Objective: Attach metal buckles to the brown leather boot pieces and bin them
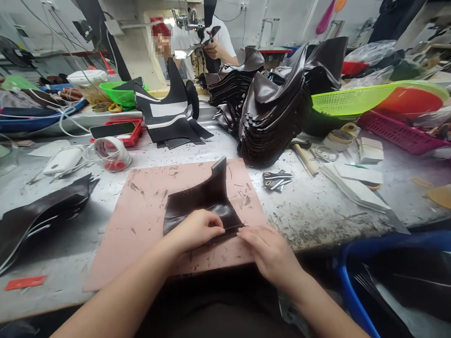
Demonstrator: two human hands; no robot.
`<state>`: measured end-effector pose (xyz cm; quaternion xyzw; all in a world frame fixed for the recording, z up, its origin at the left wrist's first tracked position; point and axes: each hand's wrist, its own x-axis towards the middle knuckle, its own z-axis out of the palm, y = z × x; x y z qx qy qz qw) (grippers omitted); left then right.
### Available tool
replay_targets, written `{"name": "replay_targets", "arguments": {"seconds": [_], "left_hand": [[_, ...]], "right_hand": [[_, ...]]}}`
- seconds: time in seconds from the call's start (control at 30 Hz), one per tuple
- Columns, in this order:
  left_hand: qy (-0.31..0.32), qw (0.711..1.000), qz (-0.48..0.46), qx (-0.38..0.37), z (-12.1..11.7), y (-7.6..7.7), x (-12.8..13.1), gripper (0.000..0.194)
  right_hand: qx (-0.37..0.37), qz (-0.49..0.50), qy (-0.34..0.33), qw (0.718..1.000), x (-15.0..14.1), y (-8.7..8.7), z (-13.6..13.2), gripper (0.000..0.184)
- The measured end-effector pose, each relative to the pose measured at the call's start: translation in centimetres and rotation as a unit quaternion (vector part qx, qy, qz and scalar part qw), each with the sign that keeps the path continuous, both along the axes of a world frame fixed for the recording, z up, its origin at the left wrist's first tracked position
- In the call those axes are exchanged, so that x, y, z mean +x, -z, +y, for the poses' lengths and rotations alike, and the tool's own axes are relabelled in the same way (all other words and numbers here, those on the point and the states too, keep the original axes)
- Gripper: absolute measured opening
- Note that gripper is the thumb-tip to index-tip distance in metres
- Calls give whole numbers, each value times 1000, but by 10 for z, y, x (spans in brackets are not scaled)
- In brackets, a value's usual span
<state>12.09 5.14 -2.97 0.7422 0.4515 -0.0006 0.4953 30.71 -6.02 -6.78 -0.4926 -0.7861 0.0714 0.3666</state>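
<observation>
A dark brown leather piece [207,199] lies on a pink cutting mat [148,211] in front of me. My left hand [193,230] rests on the piece's near edge with the fingers curled and pinched on it. My right hand [269,251] sits just to the right, fingertips pressing the same near edge where a thin strip runs along it. Both hands meet near the piece's lower right corner.
A tall stack of brown leather pieces [271,117] stands behind the mat, black pieces [172,117] to its left. Tape roll [109,150], phone in a red tray [114,130], hammer [305,155], clips [276,179], green baskets [352,98], a blue bin [387,281]. A person sews at the back.
</observation>
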Motion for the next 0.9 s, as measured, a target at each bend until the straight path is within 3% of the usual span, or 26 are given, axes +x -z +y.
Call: {"name": "replay_targets", "arguments": {"seconds": [0.17, 0.23, 0.37, 0.47, 0.57, 0.67, 0.77, 0.83, 0.9], "left_hand": [[-53, 996, -35, -55, -1, 4, -11, 19], [-46, 998, -24, -43, -3, 4, -13, 20], [33, 993, 50, 99, -6, -2, -9, 17], [109, 955, 148, 231, -7, -8, -10, 18], [152, 928, 202, 274, -6, -12, -17, 27], [166, 922, 197, 288, -7, -13, -22, 25], [151, 925, 196, 288, -10, -13, -24, 21], [138, 927, 210, 278, -6, -9, -27, 25], [134, 925, 206, 289, 4, 3, -34, 31]], "right_hand": [[-8, -102, 24, 994, -9, -3, -5, 45], [-7, -123, 30, 992, -11, -6, -5, 47], [10, -178, 41, 983, -17, -11, -5, 51], [10, -210, 44, 977, -22, -10, -7, 50], [-4, -206, 48, 977, -24, -10, -9, 51], [-45, -138, 48, 988, -22, -9, -8, 50], [-126, 66, 25, 990, -8, -5, -3, 40], [-139, 214, 99, 962, 16, 2, 0, 32], [-141, 247, 260, 923, 54, 11, -8, 29]]}}
